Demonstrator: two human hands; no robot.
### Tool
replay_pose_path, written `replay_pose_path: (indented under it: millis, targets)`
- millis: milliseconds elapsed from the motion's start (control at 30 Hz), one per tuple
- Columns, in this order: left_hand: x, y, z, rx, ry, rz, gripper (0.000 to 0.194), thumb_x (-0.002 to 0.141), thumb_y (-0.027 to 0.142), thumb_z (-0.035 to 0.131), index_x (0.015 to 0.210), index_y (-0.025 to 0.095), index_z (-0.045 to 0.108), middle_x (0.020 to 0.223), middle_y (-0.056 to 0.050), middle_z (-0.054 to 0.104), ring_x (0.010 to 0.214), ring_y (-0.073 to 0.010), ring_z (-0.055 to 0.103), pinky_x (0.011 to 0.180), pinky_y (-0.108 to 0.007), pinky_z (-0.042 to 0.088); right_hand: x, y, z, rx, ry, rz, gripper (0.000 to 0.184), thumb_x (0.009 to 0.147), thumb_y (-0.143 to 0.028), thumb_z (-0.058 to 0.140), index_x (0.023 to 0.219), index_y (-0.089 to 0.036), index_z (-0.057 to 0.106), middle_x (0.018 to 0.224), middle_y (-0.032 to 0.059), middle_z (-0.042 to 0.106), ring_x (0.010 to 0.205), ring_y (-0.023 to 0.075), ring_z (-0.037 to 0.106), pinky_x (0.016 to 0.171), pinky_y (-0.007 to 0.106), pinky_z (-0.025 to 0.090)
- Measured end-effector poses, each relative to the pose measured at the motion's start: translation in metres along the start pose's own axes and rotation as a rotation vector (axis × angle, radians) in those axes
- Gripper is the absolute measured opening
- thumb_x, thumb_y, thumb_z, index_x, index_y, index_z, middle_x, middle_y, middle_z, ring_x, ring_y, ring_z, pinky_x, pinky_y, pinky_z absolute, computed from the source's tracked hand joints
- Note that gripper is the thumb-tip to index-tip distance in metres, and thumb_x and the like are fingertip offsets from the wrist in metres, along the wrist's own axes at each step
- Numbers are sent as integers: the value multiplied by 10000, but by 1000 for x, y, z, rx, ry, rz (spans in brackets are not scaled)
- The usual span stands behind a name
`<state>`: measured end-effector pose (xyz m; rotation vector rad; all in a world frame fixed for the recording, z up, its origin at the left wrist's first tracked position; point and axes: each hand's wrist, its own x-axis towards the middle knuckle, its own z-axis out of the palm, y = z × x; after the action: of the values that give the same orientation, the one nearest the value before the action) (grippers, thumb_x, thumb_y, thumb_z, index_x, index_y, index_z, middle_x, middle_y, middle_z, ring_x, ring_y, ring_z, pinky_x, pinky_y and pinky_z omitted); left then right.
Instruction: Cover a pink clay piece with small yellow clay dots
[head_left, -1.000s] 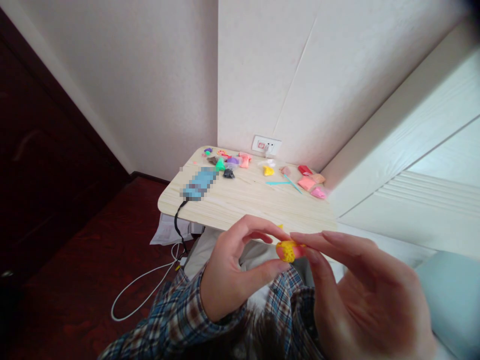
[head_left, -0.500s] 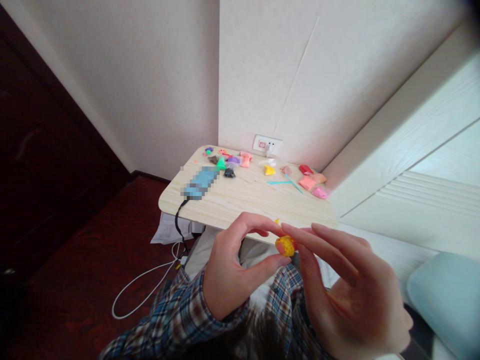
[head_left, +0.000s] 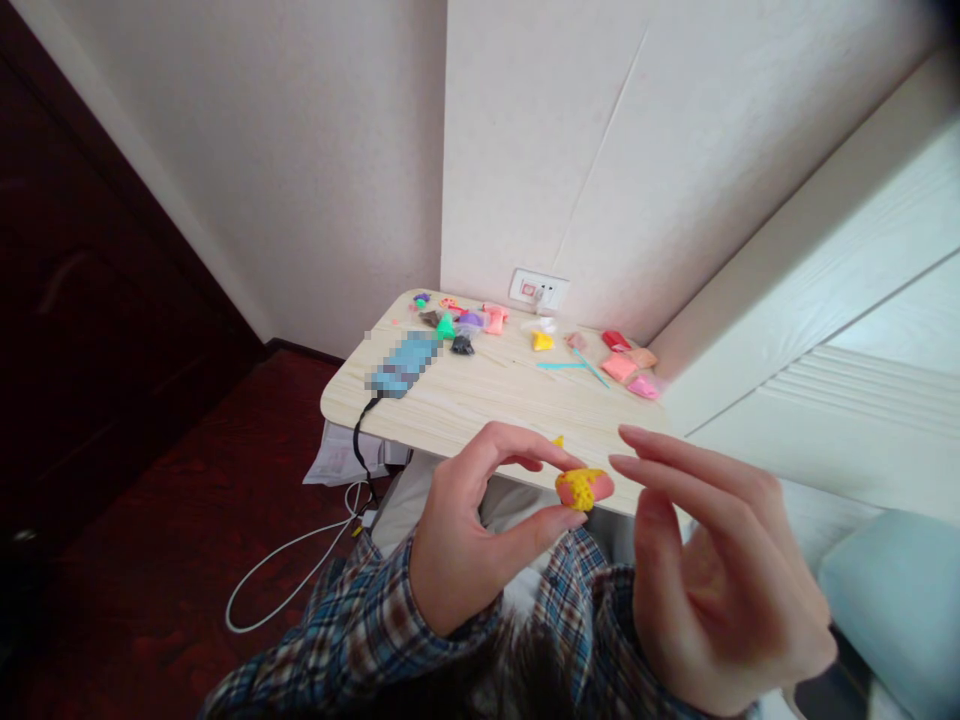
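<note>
I pinch a yellow-and-pink lump of modelling clay (head_left: 583, 489) in my left hand (head_left: 480, 545), thumb below and fingertip above, a light hold that I judge suits something so soft-looking, since squeezing would dent it. The lump is held up over the near edge of the table (head_left: 450, 400), probably so that no side of it presses on the wood. My right hand (head_left: 697, 560) holds nothing; its thumb and fingers are parted, near the lump but apart from it, which leaves the bare pink end exposed. A yellow scrap (head_left: 559, 441) lies close to the table's near edge. Along the table's far side sit a black packet (head_left: 462, 345), a yellow packet (head_left: 543, 341) and a red packet (head_left: 616, 341), likely set back to keep them out from under my wrists. Towards the table's right end, two thin teal sticks (head_left: 562, 366) meet at an angle. At its left end lies a pixelated blue slab (head_left: 405, 365), its black cable (head_left: 361, 430) dropping over the near edge, perhaps to avoid crossing the tabletop.
</note>
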<state>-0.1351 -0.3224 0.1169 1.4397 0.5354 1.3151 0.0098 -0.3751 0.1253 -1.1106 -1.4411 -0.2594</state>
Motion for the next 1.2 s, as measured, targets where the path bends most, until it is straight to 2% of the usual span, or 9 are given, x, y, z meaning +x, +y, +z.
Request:
replay_pose_path:
  millis: [167, 400, 633, 800, 933, 1067, 1200]
  targets:
    - [-1, 0, -1, 7, -2, 5, 275, 809, 166, 876, 1045, 235, 753, 1034, -25, 821, 979, -203, 728, 915, -346, 558, 2, 1, -1, -16, -35, -43, 417, 813, 41, 652, 1060, -256, 811, 1099, 39, 819, 969, 227, 726, 785, 387, 551]
    - [-1, -2, -3, 31, -23, 27, 239, 829, 132, 839, 1016, 241, 737, 1025, -22, 824, 980, -198, 741, 920, -343, 551, 2, 1, -3, -108, -72, -121, 508, 807, 48, 645, 1130, -306, 810, 1112, 35, 825, 939, 253, 733, 746, 409, 577]
    - [-2, -3, -3, 49, -23, 53, 239, 826, 124, 836, 1013, 234, 737, 1036, -24, 824, 987, -197, 747, 934, -342, 560, 3, -3, -2, -206, -67, -179, 397, 837, 62, 635, 970, -257, 829, 1070, 48, 821, 930, 241, 734, 752, 385, 578]
    - [-1, -3, -3, 69, -25, 85, 245, 819, 90, 823, 1004, 226, 737, 1020, -32, 824, 973, -198, 754, 918, -331, 574, 5, -4, -1, -230, -62, -221, 346, 867, 106, 617, 931, -162, 826, 1024, 106, 822, 902, 231, 733, 767, 371, 558]
    - [0, -3, -3, 65, -26, 112, 261, 816, 87, 829, 1012, 237, 743, 1015, -20, 824, 971, -188, 752, 915, -315, 568, 6, 0, -2, -169, -78, -207, 353, 857, 105, 608, 955, -153, 828, 1037, 116, 821, 918, 238, 730, 772, 376, 560]
    - [0, -2, -3, 55, -36, 124, 255, 829, 103, 829, 1028, 241, 749, 1008, -20, 828, 956, -184, 753, 897, -310, 565, 4, 4, -5, -82, -52, -188, 404, 835, 85, 627, 1061, -189, 820, 1048, 87, 826, 928, 248, 738, 753, 391, 565]
    - [-1, -3, -4, 30, -38, 121, 256, 819, 119, 849, 1029, 229, 751, 1016, -37, 824, 965, -197, 755, 908, -326, 571, 3, 6, -6, -41, -105, -186, 464, 822, 83, 624, 1113, -223, 817, 1089, 69, 824, 951, 248, 735, 753, 393, 562]
